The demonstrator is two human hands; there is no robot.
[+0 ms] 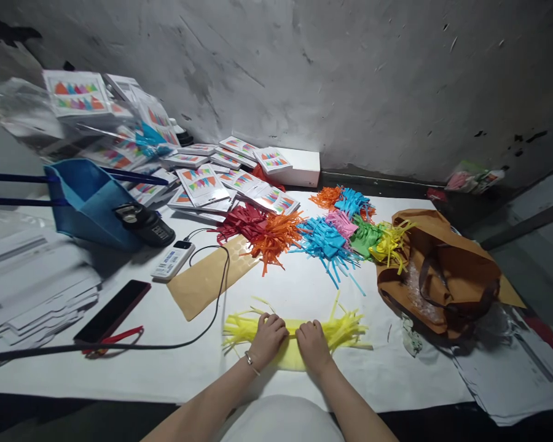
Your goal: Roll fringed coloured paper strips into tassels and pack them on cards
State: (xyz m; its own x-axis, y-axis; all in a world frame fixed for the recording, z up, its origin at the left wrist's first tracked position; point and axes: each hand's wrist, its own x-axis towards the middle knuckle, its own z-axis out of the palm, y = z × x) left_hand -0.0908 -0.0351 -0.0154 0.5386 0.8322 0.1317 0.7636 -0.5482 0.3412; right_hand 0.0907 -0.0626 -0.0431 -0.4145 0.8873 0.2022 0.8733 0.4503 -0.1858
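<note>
A sheet of yellow tissue paper [291, 356] with fringed strips at both ends lies at the table's near edge. My left hand [269, 336] has its fingers curled onto the paper's middle, left of centre. Just to the right, my right hand [312, 344] grips the same middle band, fingers bent and pressed down. Between my hands the band looks folded or rolled. Beyond them lie fringed paper bundles: dark red [245, 222], orange [277, 236], blue [327, 240], pink [341, 223], green [367, 237] and yellow [389, 243].
Picture-printed packets [203, 184] pile up at the back left, near a blue bag [94, 205] and black bottle [150, 226]. A phone [113, 312], red-handled scissors [120, 339], a power bank [173, 260] and a cable lie left. A brown bag [461, 276] stands right.
</note>
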